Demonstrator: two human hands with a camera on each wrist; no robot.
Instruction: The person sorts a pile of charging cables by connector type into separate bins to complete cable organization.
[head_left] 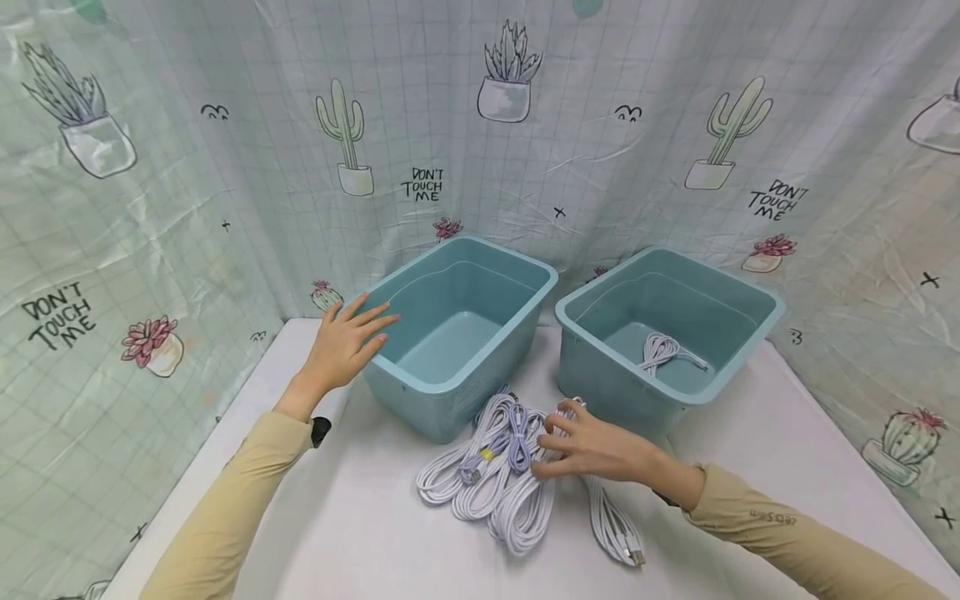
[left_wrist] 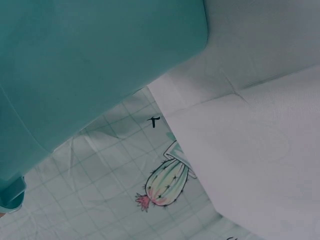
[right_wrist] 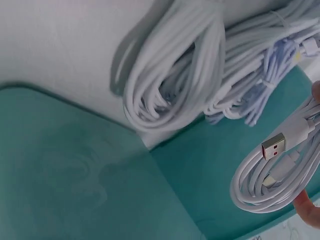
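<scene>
My left hand (head_left: 341, 346) rests on the near left rim of the left blue-green bin (head_left: 491, 362), its fingers extended over the edge. In the left wrist view only a sliver of finger shows beside that bin's outer wall (left_wrist: 90, 65). My right hand (head_left: 600, 446) is over the cable pile and pinches a coiled white USB cable (right_wrist: 272, 182), whose metal plug faces the right wrist camera. Below the hand lies another white cable bundle (head_left: 615, 525). Coiled white cables (head_left: 521, 517) and thinner lavender cables (head_left: 517, 437) are heaped to the hand's left.
The right blue-green bin (head_left: 671, 383) stands beside the left one and contains a coiled white cable (head_left: 660, 350). Both bins stand on a white-covered table (head_left: 390, 533). A cactus-print curtain (head_left: 450, 100) rises behind and along the sides.
</scene>
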